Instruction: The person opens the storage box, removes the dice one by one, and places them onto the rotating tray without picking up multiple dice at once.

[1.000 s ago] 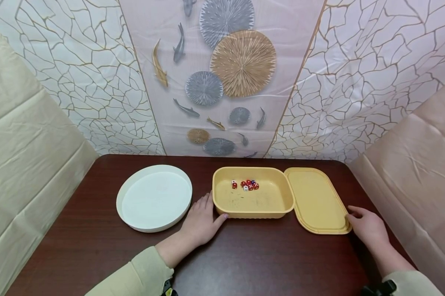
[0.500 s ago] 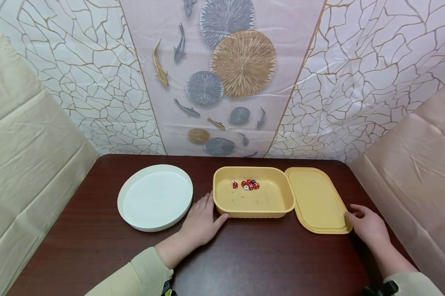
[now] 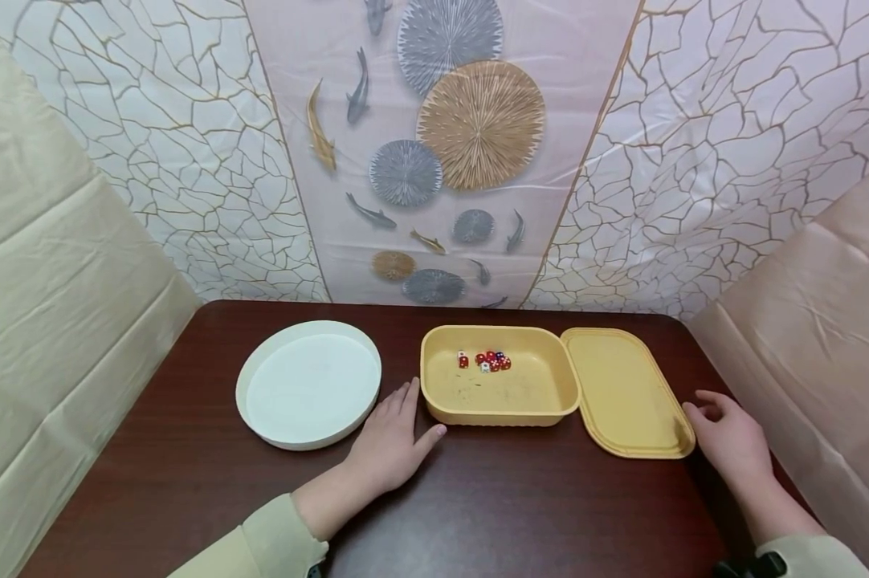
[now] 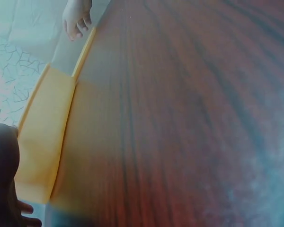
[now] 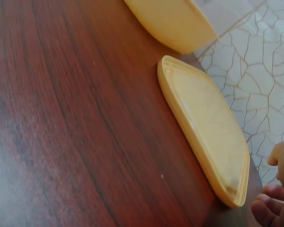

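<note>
**Right hand (image 3: pixel 731 437) coming off the lid (image 3: pixel 626 393), left hand (image 3: pixel 389 443) easing off the box (image 3: pixel 499 418)**

Left hand is lying palm-down, fingers extended, gripping nothing. Its thumb is now sitting just clear of the box's near-left corner; half a second ago it was overlapping it. Fingertips are resting right by the box's left side; can't tell if they're touching.

Right hand is curving loosely, part-open, holding nothing; now sitting just off the lid's right edge instead of touching it.

Lid is lying flat on the desk (image 3: pixel 550 506), just right of the box. Box is standing uncovered, dice (image 3: pixel 495 365) sitting loose in its far half. My read: box and lid positioning is wrapping up, dice aren't being handled.

White round tray (image 3: pixel 308 389) is sitting left of the box. Patterned cloth (image 3: pixel 210 120) is backing everything.
</note>
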Demonstrator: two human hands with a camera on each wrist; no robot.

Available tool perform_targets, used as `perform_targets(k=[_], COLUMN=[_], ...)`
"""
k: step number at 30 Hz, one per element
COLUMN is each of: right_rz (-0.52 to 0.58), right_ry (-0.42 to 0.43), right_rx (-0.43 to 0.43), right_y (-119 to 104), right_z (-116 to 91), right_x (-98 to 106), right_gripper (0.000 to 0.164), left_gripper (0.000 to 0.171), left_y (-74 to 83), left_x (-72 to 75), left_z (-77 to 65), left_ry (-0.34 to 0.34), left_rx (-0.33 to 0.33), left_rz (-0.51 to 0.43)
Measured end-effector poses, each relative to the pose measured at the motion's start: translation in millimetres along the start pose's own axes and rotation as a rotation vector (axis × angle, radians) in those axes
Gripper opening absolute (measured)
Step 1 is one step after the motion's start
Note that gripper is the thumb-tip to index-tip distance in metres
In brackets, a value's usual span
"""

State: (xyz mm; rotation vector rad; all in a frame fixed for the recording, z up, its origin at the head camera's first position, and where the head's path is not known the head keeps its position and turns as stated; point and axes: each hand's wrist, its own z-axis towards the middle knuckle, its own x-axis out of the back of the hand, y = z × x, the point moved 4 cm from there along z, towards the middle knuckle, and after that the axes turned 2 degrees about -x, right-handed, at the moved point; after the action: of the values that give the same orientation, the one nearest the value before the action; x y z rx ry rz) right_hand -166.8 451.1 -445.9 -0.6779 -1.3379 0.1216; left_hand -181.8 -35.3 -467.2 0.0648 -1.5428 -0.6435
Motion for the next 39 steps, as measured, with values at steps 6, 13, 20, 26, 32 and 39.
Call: perform_targets(k=[6, 13, 20, 26, 32, 39], right_rz=[0.004, 0.064, 0.140, 0.184, 0.215, 0.191], right_ry=[0.052, 0.089, 0.061, -0.005, -0.080, -0.146], right_rx=[0.069, 0.166, 0.270, 0.322, 0.358, 0.406], right_y=[-22.4, -65.5, -115.2, -147.4, -168.6, -182.9], right_z=[-5.2, -13.4, -19.2, -20.3, -19.6, -15.5], right_x=[4.5, 2.4, -4.0, -18.7, -36.9, -50.7], right_gripper=[0.051, 0.045, 0.043, 0.043, 0.040, 0.042], left_gripper=[0.086, 0.086, 0.087, 0.087, 0.089, 0.090], left_y=[0.2, 0.2, 0.9, 3.3, 1.6, 1.2], left_x=[8.9, 8.6, 6.8, 4.6, 2.0, 0.8], left_z=[-3.2, 0.8, 7.5, 13.4, 16.3, 17.8], left_ry=[0.039, 0.051, 0.079, 0.079, 0.070, 0.064], left_rx=[-0.007, -0.019, -0.025, -0.015, 0.014, 0.020], left_rz=[-0.010, -0.018, -0.036, -0.062, -0.068, -0.072])
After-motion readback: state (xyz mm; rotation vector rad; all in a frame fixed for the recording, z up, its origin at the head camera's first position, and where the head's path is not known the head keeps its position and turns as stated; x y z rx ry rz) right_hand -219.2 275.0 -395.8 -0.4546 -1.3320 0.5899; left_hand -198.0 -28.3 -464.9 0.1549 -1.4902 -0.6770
